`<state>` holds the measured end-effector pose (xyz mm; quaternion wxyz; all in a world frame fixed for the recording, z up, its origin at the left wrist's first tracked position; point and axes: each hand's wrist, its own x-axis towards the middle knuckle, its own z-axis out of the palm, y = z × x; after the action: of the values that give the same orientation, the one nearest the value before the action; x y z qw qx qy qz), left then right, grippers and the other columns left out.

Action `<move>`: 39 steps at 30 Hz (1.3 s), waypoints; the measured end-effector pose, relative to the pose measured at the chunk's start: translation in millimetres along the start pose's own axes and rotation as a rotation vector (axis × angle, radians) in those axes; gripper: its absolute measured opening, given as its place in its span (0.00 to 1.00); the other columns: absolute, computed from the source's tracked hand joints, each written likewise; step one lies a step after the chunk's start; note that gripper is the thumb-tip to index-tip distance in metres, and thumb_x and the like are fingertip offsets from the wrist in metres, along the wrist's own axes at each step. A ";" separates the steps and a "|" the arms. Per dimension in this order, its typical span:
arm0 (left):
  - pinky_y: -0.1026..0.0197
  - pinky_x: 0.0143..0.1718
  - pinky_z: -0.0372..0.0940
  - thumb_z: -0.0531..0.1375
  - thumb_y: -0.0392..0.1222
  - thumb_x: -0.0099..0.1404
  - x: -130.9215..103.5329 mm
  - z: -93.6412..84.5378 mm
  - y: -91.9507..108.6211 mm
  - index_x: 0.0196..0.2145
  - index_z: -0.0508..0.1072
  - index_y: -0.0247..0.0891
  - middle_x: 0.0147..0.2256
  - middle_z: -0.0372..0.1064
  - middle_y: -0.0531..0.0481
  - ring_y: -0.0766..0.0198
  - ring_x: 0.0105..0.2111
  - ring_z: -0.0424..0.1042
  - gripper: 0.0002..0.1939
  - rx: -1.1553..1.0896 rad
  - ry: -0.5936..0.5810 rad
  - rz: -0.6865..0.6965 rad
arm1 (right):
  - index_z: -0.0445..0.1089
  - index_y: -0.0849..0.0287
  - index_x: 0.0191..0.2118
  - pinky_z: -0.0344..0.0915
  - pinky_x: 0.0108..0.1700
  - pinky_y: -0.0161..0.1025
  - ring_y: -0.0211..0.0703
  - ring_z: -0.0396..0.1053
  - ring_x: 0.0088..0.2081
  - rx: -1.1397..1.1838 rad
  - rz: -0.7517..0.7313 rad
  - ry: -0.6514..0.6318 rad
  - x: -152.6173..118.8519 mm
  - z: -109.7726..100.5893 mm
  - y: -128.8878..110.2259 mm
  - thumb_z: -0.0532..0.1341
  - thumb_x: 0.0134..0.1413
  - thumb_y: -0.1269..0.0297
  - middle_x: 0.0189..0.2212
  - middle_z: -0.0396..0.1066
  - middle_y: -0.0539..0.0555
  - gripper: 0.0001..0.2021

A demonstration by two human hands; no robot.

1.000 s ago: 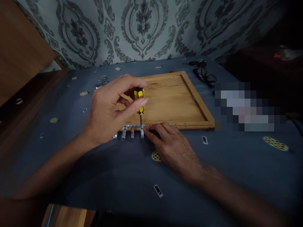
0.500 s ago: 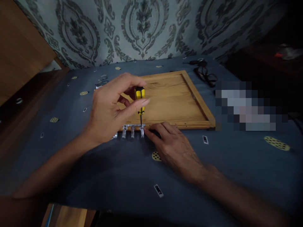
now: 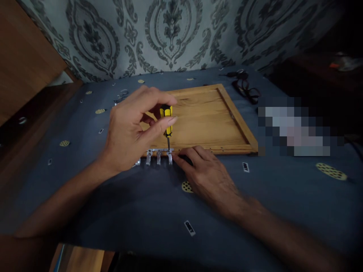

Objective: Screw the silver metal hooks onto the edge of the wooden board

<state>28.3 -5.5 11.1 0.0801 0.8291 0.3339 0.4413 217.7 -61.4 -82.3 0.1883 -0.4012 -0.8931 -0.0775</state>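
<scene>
My left hand [image 3: 127, 128] grips a yellow-and-black screwdriver [image 3: 168, 120] between thumb and fingers. The screwdriver stands nearly upright, its shaft pointing down at the rightmost hook of a metal hook rail [image 3: 159, 156]. That rail lies along the near edge of a wooden framed panel [image 3: 198, 113]; part of it is behind my left hand. My right hand [image 3: 208, 173] rests at the panel's near edge, fingers curled, with one fingertip close beside the rail's right end. A dark patch shows between its fingers, and I cannot tell what it is.
Beneath everything lies a dark blue patterned cloth [image 3: 113, 215]. Small metal pieces [image 3: 121, 96] lie beyond my left hand. Dark eyeglasses [image 3: 246, 90] lie behind the panel's right side. A patterned curtain [image 3: 172, 34] hangs at the back, and wooden furniture [image 3: 28, 56] stands at left.
The screwdriver's handle has leaned slightly left and turned a little, with my left fingers shifting along with it. My right hand and the panel have stayed in place.
</scene>
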 end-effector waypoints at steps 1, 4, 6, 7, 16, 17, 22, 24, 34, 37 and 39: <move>0.70 0.30 0.70 0.63 0.36 0.62 -0.3 -0.2 0.4 0.40 0.73 0.42 0.36 0.73 0.56 0.72 0.33 0.72 0.08 -0.004 -0.007 -0.010 | 0.71 0.65 0.52 0.66 0.44 0.48 0.51 0.64 0.43 -0.001 0.002 -0.002 -0.1 -0.2 -0.1 0.55 0.58 0.78 0.41 0.72 0.61 0.17; 0.69 0.33 0.72 0.62 0.33 0.62 -1.4 -0.1 1.0 0.43 0.73 0.43 0.39 0.73 0.56 0.70 0.37 0.73 0.11 -0.035 -0.026 -0.066 | 0.71 0.64 0.52 0.67 0.44 0.48 0.51 0.65 0.43 0.001 0.006 -0.013 -0.1 -0.9 -0.2 0.57 0.57 0.78 0.41 0.71 0.61 0.18; 0.69 0.33 0.72 0.63 0.33 0.62 -1.8 0.8 0.3 0.43 0.72 0.42 0.39 0.74 0.55 0.69 0.38 0.73 0.12 -0.056 -0.015 -0.081 | 0.71 0.65 0.52 0.67 0.44 0.47 0.51 0.65 0.43 0.005 0.005 -0.014 0.1 -1.3 -0.2 0.58 0.56 0.78 0.41 0.71 0.61 0.18; 0.70 0.31 0.71 0.63 0.34 0.61 -1.7 1.3 -0.4 0.42 0.73 0.41 0.38 0.74 0.55 0.70 0.37 0.73 0.11 -0.064 -0.007 -0.062 | 0.71 0.65 0.52 0.67 0.44 0.47 0.51 0.65 0.43 0.008 0.004 -0.012 0.2 -1.4 -0.2 0.58 0.56 0.78 0.41 0.71 0.61 0.18; 0.70 0.29 0.72 0.63 0.34 0.61 -0.8 -0.3 -4.4 0.42 0.74 0.41 0.37 0.74 0.53 0.71 0.33 0.72 0.11 -0.048 -0.011 0.058 | 0.69 0.64 0.53 0.67 0.45 0.48 0.52 0.64 0.44 0.006 0.008 -0.029 0.0 -1.7 -0.5 0.55 0.58 0.78 0.42 0.71 0.61 0.18; 0.70 0.29 0.72 0.62 0.33 0.62 -0.7 -0.1 -4.5 0.43 0.74 0.41 0.37 0.74 0.53 0.71 0.33 0.72 0.11 -0.047 -0.011 0.049 | 0.70 0.64 0.53 0.66 0.45 0.48 0.52 0.64 0.44 0.000 0.009 -0.025 -0.1 -1.4 -0.4 0.55 0.57 0.78 0.42 0.72 0.60 0.18; 0.71 0.26 0.71 0.65 0.38 0.61 0.6 1.5 -6.9 0.40 0.74 0.40 0.35 0.73 0.52 0.71 0.32 0.72 0.09 -0.056 0.019 0.085 | 0.70 0.65 0.52 0.66 0.45 0.48 0.52 0.65 0.44 0.005 0.003 -0.005 0.2 -0.3 -0.1 0.56 0.57 0.79 0.42 0.71 0.61 0.18; 0.70 0.27 0.71 0.65 0.37 0.61 0.6 0.9 -7.7 0.40 0.74 0.40 0.35 0.73 0.53 0.71 0.32 0.72 0.09 -0.044 0.016 0.091 | 0.70 0.65 0.53 0.67 0.45 0.48 0.52 0.65 0.44 0.012 0.000 -0.005 0.4 -0.3 -0.2 0.56 0.56 0.79 0.42 0.71 0.61 0.18; 0.70 0.26 0.71 0.65 0.38 0.60 -0.1 0.6 -7.6 0.40 0.74 0.43 0.35 0.73 0.54 0.70 0.33 0.73 0.09 -0.046 0.025 0.028 | 0.70 0.65 0.53 0.67 0.45 0.48 0.52 0.65 0.44 0.009 0.008 -0.018 0.0 -0.7 0.0 0.56 0.57 0.79 0.42 0.71 0.61 0.18; 0.69 0.27 0.71 0.64 0.36 0.62 0.5 -0.4 -7.3 0.40 0.75 0.42 0.35 0.73 0.54 0.70 0.33 0.73 0.08 -0.042 0.017 0.039 | 0.70 0.64 0.53 0.68 0.45 0.49 0.52 0.65 0.44 0.020 0.009 -0.024 0.1 -0.9 0.2 0.54 0.58 0.78 0.42 0.72 0.61 0.19; 0.68 0.29 0.72 0.62 0.35 0.63 0.4 -1.5 -6.1 0.42 0.75 0.41 0.35 0.73 0.52 0.69 0.34 0.73 0.09 -0.041 0.000 0.038 | 0.70 0.63 0.54 0.68 0.45 0.50 0.51 0.65 0.44 0.025 0.012 -0.027 0.2 -1.3 0.1 0.53 0.59 0.78 0.42 0.72 0.61 0.19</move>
<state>24.4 -0.8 9.7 0.0887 0.8335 0.3091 0.4493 218.0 -61.6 -81.0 0.1816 -0.4051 -0.8941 -0.0596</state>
